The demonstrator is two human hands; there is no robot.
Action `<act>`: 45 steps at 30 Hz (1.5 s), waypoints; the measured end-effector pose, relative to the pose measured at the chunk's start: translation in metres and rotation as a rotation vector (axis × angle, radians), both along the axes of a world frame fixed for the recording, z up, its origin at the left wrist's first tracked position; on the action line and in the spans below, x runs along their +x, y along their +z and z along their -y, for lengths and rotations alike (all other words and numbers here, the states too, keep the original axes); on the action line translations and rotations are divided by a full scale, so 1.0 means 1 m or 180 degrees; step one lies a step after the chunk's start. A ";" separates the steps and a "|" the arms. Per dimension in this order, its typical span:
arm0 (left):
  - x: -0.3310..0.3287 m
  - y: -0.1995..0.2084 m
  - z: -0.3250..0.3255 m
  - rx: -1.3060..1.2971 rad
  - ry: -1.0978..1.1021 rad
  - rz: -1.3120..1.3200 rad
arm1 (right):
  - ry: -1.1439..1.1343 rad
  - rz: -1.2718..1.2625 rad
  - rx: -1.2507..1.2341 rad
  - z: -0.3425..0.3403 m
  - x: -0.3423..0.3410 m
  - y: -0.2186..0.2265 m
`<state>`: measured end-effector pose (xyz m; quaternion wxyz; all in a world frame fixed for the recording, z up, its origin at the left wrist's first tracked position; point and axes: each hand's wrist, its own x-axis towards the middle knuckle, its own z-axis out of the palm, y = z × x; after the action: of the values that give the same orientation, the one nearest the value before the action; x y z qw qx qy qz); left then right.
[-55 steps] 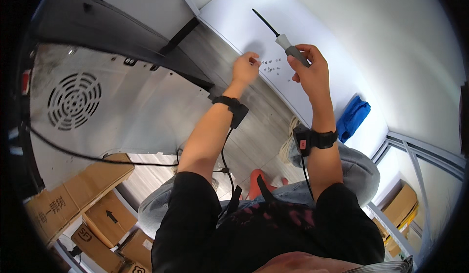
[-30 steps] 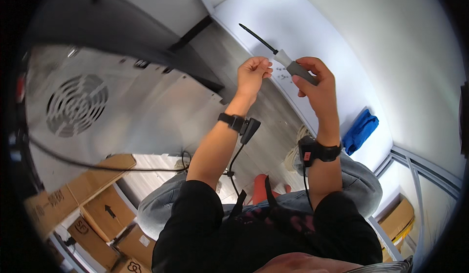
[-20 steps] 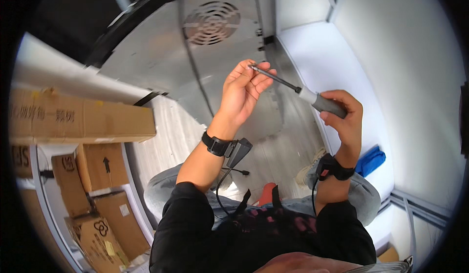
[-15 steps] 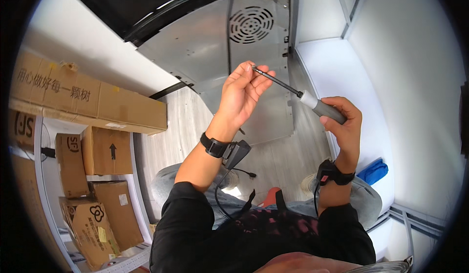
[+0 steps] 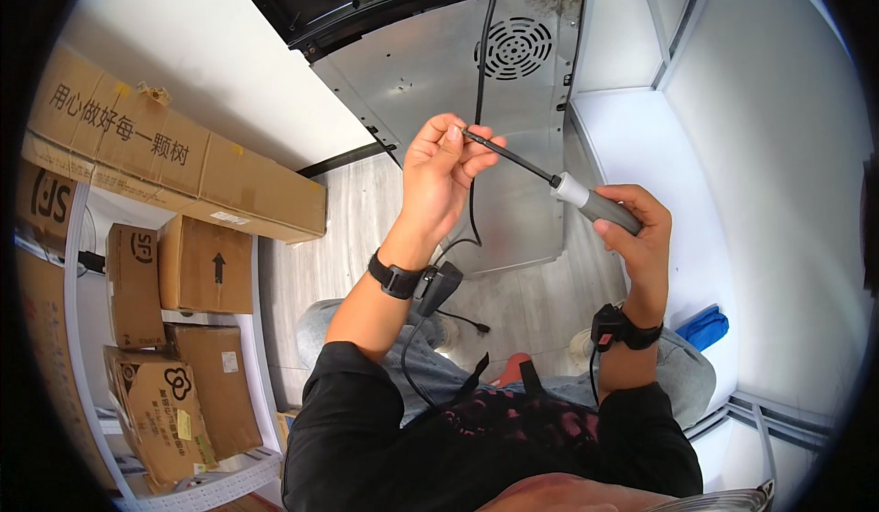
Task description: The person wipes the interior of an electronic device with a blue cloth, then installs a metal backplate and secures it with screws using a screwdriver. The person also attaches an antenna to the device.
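A screwdriver (image 5: 522, 163) with a long dark shaft and a grey handle lies slanted between my two hands. My right hand (image 5: 641, 233) is wrapped round its handle. At the other end, my left hand (image 5: 439, 168) pinches the tip between thumb and forefinger; whether a separate bit or screw sits there is too small to tell. Beyond both hands stands the metal back panel (image 5: 412, 81) of a machine, with a round vent grille (image 5: 517, 49). A black power cord (image 5: 482, 81) hangs down that panel and passes behind my left hand.
Cardboard boxes (image 5: 209, 260) fill a white shelf unit on the left, with a long carton (image 5: 174, 159) across the top. To the right runs a white ledge (image 5: 659, 159) along the wall, a blue cloth-like item (image 5: 703, 327) on it. The cord's plug (image 5: 482, 328) hangs near my legs.
The view has shifted, so the machine and boxes appear further right or lower, with more of the panel showing. My hands keep nearly the same hold on the screwdriver.
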<state>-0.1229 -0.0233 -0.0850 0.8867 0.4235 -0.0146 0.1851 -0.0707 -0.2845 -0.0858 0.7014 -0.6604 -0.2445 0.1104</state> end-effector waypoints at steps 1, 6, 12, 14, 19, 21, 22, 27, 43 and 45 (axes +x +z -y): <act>-0.001 -0.001 -0.002 0.0059 0.0019 0.0042 | 0.0005 -0.0054 0.0004 -0.002 0.000 0.000; -0.006 -0.002 -0.018 0.0311 0.0061 0.0122 | 0.0182 -0.0366 0.0217 -0.015 0.003 -0.011; -0.002 0.009 -0.028 0.0331 0.0051 0.0270 | 0.0241 -0.0702 0.0565 -0.034 0.010 -0.020; -0.002 0.010 -0.035 0.0407 0.0024 0.0258 | 0.0295 -0.0820 0.0666 -0.038 0.011 -0.023; -0.007 0.000 -0.055 0.0568 -0.0043 0.0171 | 0.0395 -0.1075 0.0738 -0.052 0.008 -0.033; -0.007 -0.005 -0.060 0.0576 -0.0047 0.0169 | 0.0331 -0.1052 0.0691 -0.057 0.007 -0.037; -0.009 -0.005 -0.063 0.0583 -0.0022 0.0167 | 0.0308 -0.1046 0.0679 -0.061 0.006 -0.038; -0.015 -0.006 -0.081 0.0590 0.0104 0.0136 | 0.0215 -0.0818 0.0584 -0.083 -0.007 -0.037; -0.053 0.011 -0.118 -0.0022 0.0192 -0.0235 | 0.0739 -0.0345 -0.0323 -0.159 -0.069 -0.033; -0.051 0.022 -0.111 0.0062 0.0224 -0.0173 | 0.0768 -0.0544 -0.0076 -0.162 -0.070 -0.037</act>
<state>-0.1737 0.0875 -0.0631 0.8755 0.4372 0.0227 0.2044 -0.1404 -0.1226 -0.1233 0.6934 -0.6227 -0.2602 0.2526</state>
